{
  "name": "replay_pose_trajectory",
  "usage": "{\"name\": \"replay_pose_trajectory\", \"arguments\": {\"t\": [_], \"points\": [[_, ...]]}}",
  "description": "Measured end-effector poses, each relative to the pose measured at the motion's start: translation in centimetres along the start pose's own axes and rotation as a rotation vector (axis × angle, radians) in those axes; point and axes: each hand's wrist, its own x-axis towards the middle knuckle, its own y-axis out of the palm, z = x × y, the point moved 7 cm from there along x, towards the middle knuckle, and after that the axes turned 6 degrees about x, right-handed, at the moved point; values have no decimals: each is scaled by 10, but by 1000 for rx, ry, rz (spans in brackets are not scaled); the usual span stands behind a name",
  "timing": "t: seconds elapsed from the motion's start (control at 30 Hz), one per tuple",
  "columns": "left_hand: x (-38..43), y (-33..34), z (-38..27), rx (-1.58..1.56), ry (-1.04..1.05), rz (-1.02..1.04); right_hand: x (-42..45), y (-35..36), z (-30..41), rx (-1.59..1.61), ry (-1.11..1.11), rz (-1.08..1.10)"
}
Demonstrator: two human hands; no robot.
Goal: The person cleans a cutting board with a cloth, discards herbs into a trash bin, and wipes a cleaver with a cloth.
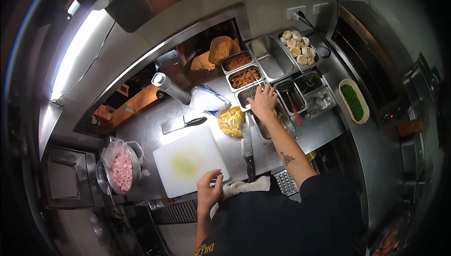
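My right hand (263,102), fingers spread, reaches over a small steel pan (243,98). Thin metal utensils (251,80) lean across the neighbouring pan of browned, fried-looking bits (243,78). Their ends come close to my fingertips; I cannot tell whether they touch. My left hand (209,187) hovers at the near edge of a white cutting board (190,162), fingers loosely curled with nothing visible in them. A green-yellow stain marks the board. To its right lies a black-handled chef's knife (249,157); beyond it is a cleaver (181,125).
A bag of lemon slices (231,122) sits beside the pans. On the left stands a bowl of diced pink meat (121,168). Garlic bulbs (297,46) fill a back pan. A red-handled utensil (297,117) juts out. Chopped greens (353,103) lie in a tray on the right.
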Motion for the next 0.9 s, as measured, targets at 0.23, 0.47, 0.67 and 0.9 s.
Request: {"name": "replay_pose_trajectory", "arguments": {"t": [0.23,0.47,0.67,0.9], "points": [[1,14,-3,-4,37,67,7,23,-1,81,26,66],[0,11,6,-34,1,38,10,24,4,205,-106,-101],[-8,5,14,-55,-33,7,44,24,35,233,-184,-168],[-13,-3,12,-56,-55,-28,85,55,38,75,-150,-85]]}}
